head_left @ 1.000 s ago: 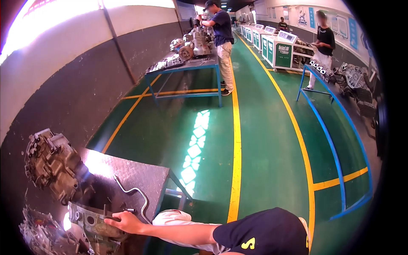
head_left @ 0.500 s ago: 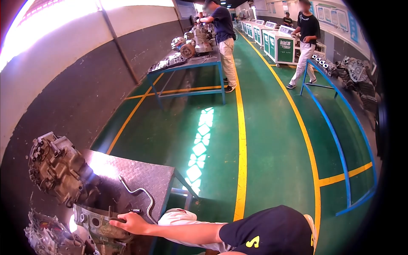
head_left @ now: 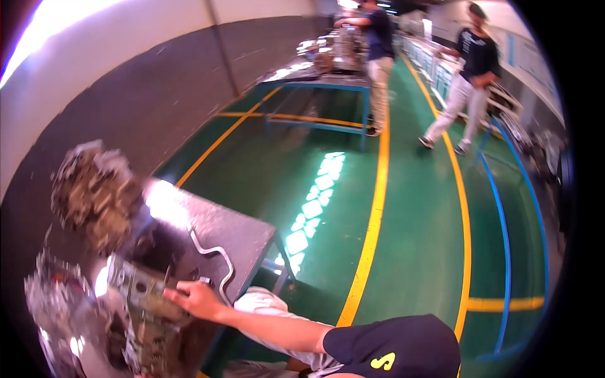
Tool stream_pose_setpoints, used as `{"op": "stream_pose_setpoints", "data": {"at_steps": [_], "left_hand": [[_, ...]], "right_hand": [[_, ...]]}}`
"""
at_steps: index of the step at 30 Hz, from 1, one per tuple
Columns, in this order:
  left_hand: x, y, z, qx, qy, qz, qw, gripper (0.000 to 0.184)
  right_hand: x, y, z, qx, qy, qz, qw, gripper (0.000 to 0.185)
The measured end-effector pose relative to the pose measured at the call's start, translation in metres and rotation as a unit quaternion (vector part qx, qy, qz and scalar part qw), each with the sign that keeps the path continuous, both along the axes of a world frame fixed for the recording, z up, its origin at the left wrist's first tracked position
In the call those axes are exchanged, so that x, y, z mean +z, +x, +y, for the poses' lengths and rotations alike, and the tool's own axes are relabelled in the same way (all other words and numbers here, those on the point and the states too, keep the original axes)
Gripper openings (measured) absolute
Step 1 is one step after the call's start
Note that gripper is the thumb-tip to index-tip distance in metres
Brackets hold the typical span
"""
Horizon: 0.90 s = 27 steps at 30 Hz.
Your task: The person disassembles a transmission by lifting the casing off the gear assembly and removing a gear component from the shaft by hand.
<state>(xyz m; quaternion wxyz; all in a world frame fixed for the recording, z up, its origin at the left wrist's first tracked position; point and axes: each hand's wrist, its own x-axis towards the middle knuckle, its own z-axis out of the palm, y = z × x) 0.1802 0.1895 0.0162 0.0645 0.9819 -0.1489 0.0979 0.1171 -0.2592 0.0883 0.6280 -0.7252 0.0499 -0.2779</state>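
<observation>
A: Where's the metal casting?
B: Near end of the tabletop, lower left of view. Using it as the landmark
A: Right hand?
B: Just right of the casting, reaching across to it. Fingers bent at its upper right edge, by a thin upright pin. Blurred, can't tell if they're clenched or just resting
A: Left hand?
B: Out of frame, can't tell its finger state
A: Around the casting?
B: Bulky brown housing beyond it, up-left. Another rough metal part just left, smeared. Silver bent bar lying up-right, small dark fitting between bar and hand
A: Anyone else?
B: One person at a blue-framed bench well beyond the casting. Second person in the aisle, far up-right of it, legs apart
</observation>
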Motion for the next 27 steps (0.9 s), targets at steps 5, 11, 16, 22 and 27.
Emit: {"op": "stream_pose_setpoints", "data": {"at_steps": [5,11,16,22,27], "left_hand": [[-0.012,0.010,0.022,-0.020,0.074,0.120,0.990,0.028],[-0.031,-0.039,-0.063,0.222,0.073,-0.292,0.927,0.013],[-0.022,-0.059,-0.088,0.175,0.033,-0.360,0.916,0.032],[0.020,-0.051,-0.086,0.270,0.032,-0.088,0.958,0.032],[0.074,-0.030,-0.042,0.144,-0.087,0.246,0.955,0.047]], "right_hand": [[-0.004,0.004,0.000,-0.015,-0.007,-0.038,0.999,0.054],[-0.002,0.008,-0.003,0.024,0.065,-0.028,0.997,0.055],[-0.008,0.012,-0.004,0.037,0.067,-0.022,0.997,0.056],[-0.005,0.008,-0.009,0.066,0.065,-0.015,0.996,0.055],[-0.008,0.010,-0.012,0.088,0.060,-0.007,0.994,0.055]]}}
